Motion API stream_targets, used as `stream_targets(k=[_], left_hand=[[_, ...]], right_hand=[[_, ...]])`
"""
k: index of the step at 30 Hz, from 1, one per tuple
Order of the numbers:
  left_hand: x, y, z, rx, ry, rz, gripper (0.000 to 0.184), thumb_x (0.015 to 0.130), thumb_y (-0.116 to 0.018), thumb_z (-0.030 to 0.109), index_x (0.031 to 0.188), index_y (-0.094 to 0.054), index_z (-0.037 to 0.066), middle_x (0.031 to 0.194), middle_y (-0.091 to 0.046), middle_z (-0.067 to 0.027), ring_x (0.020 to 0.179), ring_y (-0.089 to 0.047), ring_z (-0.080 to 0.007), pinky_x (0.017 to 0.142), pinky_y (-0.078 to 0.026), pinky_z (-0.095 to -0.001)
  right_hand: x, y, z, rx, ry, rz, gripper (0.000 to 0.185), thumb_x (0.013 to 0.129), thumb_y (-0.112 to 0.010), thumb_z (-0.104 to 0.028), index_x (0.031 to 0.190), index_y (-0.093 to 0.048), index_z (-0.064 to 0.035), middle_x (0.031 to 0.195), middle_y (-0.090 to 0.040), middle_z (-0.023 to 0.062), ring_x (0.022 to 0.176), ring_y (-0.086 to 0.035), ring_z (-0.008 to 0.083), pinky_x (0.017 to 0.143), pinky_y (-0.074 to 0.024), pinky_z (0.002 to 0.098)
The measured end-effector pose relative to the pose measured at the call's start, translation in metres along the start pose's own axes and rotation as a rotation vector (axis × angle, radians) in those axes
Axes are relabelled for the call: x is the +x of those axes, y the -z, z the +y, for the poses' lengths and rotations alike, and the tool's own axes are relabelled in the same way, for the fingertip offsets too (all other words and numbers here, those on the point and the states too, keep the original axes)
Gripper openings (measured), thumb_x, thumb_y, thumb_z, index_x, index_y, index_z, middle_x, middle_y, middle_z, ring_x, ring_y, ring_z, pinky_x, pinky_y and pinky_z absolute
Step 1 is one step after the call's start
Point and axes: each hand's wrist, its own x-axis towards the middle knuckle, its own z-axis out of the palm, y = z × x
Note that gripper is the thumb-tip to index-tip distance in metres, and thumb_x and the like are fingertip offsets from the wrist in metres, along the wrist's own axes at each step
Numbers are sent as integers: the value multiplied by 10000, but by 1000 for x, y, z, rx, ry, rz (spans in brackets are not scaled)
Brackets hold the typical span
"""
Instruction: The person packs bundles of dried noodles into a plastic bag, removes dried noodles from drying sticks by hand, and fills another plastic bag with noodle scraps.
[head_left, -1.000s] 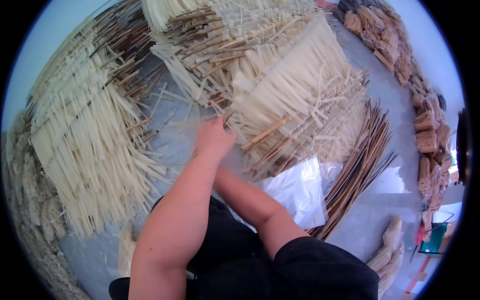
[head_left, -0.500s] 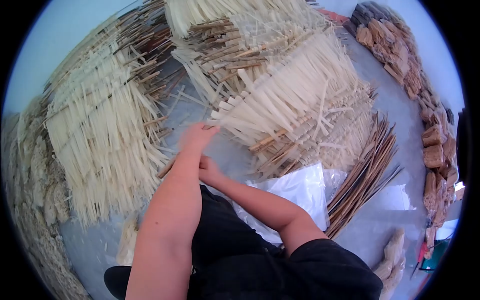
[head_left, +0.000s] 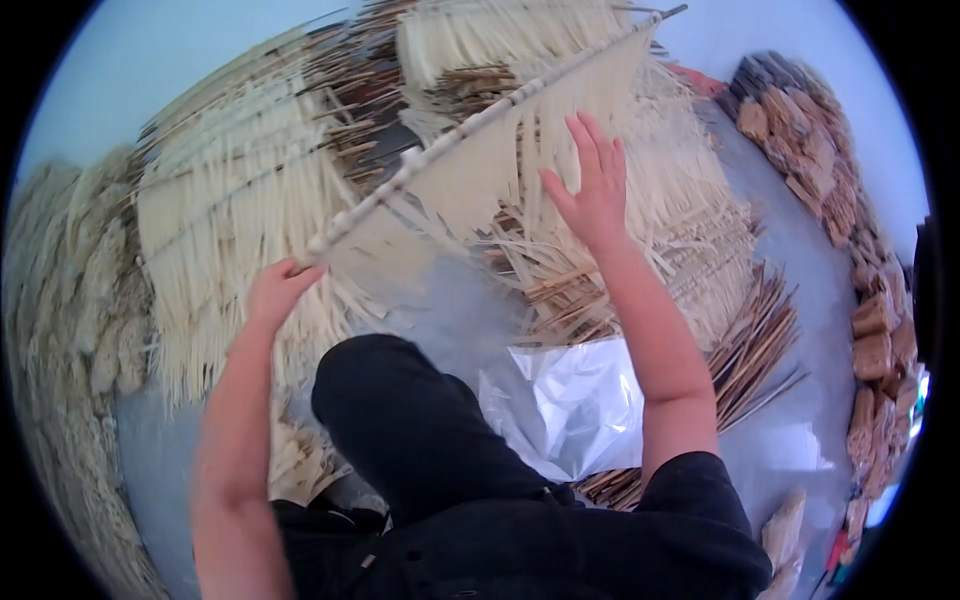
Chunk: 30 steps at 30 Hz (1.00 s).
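Note:
My left hand (head_left: 283,291) is closed round the lower left end of a long stick (head_left: 455,137). The stick slants up to the right, and a row of pale flat strips (head_left: 465,190) hangs from it. My right hand (head_left: 596,190) is raised in front of the strips, fingers spread, holding nothing. Below my right hand lies a layered pile of pale strips on sticks (head_left: 690,240). On the left is another such pile (head_left: 230,210), close to my left hand.
Crumpled clear plastic (head_left: 575,405) lies before my knee, beside a bundle of thin brown sticks (head_left: 755,350). Brown wrapped packs (head_left: 800,150) line the right side. A rough pale heap (head_left: 80,290) runs along the far left. Grey floor (head_left: 450,305) shows between the piles.
My hands have moved apart, the left to the left and the right up to the right, now open. The stick with hanging strips has been lifted off the right pile.

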Motion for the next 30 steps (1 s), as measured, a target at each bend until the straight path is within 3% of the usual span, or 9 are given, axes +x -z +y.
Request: stream_targets(k=[4, 7, 10, 12, 15, 19, 21, 24, 30], left_hand=[[-94, 87, -84, 85, 128, 140, 433, 762, -751, 448, 699, -613, 43, 593, -551, -84, 560, -498, -200, 574, -399, -368], [-172, 119, -117, 96, 276, 202, 394, 759, -761, 419, 709, -617, 56, 583, -544, -76, 549, -495, -199, 570, -407, -367], [-215, 127, -167, 120, 311, 265, 356, 750, -768, 398, 722, -629, 71, 577, -552, -71, 546, -518, -209, 565, -417, -375], [-237, 126, -203, 141, 325, 258, 332, 744, -770, 386, 731, -640, 80, 576, -566, -67, 547, -538, -218, 560, -422, -382], [-231, 130, -253, 282, 468, 213, 254, 744, -762, 322, 854, -682, 108, 816, -681, -103, 774, -635, -264, 701, -475, -387], [-210, 102, -356, 307, 159, 720, 455, 761, -729, 163, 1200, -620, 120, 1288, -536, -235, 1216, -473, -418, 1081, -325, -470], [-183, 82, -375, 181, 558, 1300, 547, 797, -721, 136, 1301, -526, 45, 1220, -563, -221, 1156, -545, -360, 1002, -423, -442], [-144, 67, -384, -791, 617, 1465, 527, 856, -694, 130, 1314, -468, -1, 1138, -589, -178, 1057, -601, -289, 864, -509, -366], [-88, 29, -444, -1284, 591, 1360, 243, 914, -646, 138, 1101, -579, -2, 1003, -627, -96, 914, -630, -198, 758, -525, -304]], right_hand=[[57, -26, -57, 31, 225, -141, 751, 811, -729, -317, 1470, -391, -190, 1532, -348, 96, 1387, -363, 272, 1163, -203, 542], [66, -76, -96, 27, 557, -180, 555, 822, -707, -353, 1325, -531, -198, 1345, -540, 99, 1250, -497, 290, 1077, -336, 499], [51, -124, -142, 213, 645, -570, 243, 837, -678, -366, 897, -570, -157, 768, -583, 28, 828, -591, 284, 766, -419, 434], [26, -148, -175, 254, 673, -636, 239, 842, -673, -369, 923, -580, -164, 788, -592, 33, 845, -597, 277, 768, -424, 431], [7, -183, -217, 326, 721, -700, 252, 854, -661, -380, 965, -592, -165, 815, -601, 42, 868, -608, 267, 755, -432, 418], [-20, -220, -256, 512, 659, -757, 245, 861, -661, -379, 982, -595, -177, 813, -603, 36, 854, -615, 259, 718, -440, 391], [-35, -231, -261, 580, 630, -696, 236, 854, -667, -370, 985, -598, -185, 793, -593, 27, 826, -615, 245, 704, -441, 383], [-43, -223, -264, 560, 618, -706, 231, 839, -677, -348, 981, -598, -183, 770, -579, 21, 795, -613, 236, 702, -443, 384], [-51, -234, -270, 561, 601, -600, 299, 809, -709, -317, 1061, -618, -184, 766, -564, 10, 767, -607, 223, 672, -421, 375]])
